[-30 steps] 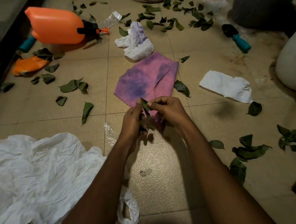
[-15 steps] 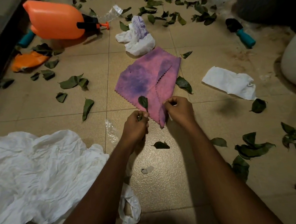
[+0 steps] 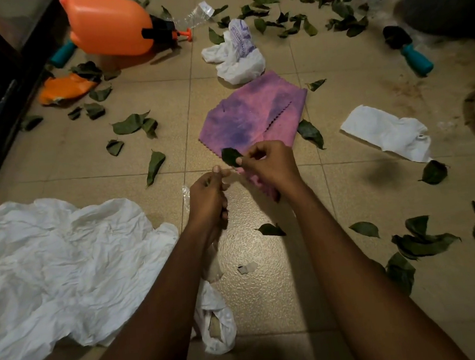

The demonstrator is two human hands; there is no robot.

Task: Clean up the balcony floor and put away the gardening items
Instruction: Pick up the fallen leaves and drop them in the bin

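Single head-worn view — wide-angle, angled down, close over tiled floor (image 3: 64, 167)

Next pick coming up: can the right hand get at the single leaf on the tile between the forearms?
Probably yes: the loose leaf lies bare, nothing over it, though the right hand is busy pinching another leaf.

Hidden from us
White sheet (image 3: 65, 269) cut off at 9 o'clock; our right hand (image 3: 267, 168) covers the end of a leaf (image 3: 229, 156) and the near corner of the pink cloth (image 3: 253, 117); what our left hand (image 3: 207, 200) holds is unclear.
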